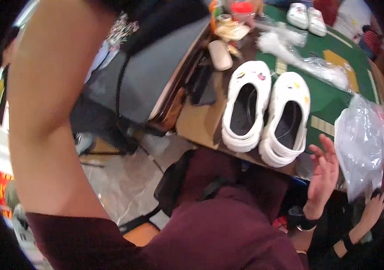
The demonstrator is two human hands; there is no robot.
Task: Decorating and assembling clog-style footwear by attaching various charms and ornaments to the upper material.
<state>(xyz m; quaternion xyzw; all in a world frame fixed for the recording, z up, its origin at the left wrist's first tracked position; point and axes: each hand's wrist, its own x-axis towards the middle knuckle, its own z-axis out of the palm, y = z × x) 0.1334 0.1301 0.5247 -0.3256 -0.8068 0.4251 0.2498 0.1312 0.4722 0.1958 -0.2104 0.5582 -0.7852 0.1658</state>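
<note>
A pair of white clogs, the left clog (246, 139) and the right clog (280, 157), stands side by side at the table's near edge, toes pointing away from me. Small colourful charms sit on their toe parts. My right hand (325, 173) is raised just right of the right clog's heel, fingers apart, palm partly showing and holding nothing. A dark band is on its wrist. My left forearm rises large along the left side and leaves the picture at the top, so the left hand is out of sight.
At right, another person's hand (372, 211) is at a clear plastic bag (365, 144). On the green table top (320, 96) lie crumpled plastic wrap (300, 60), a yellow-brown envelope (343, 67) and another white pair of clogs (307, 20). A red-lidded jar (242, 13) stands at the back.
</note>
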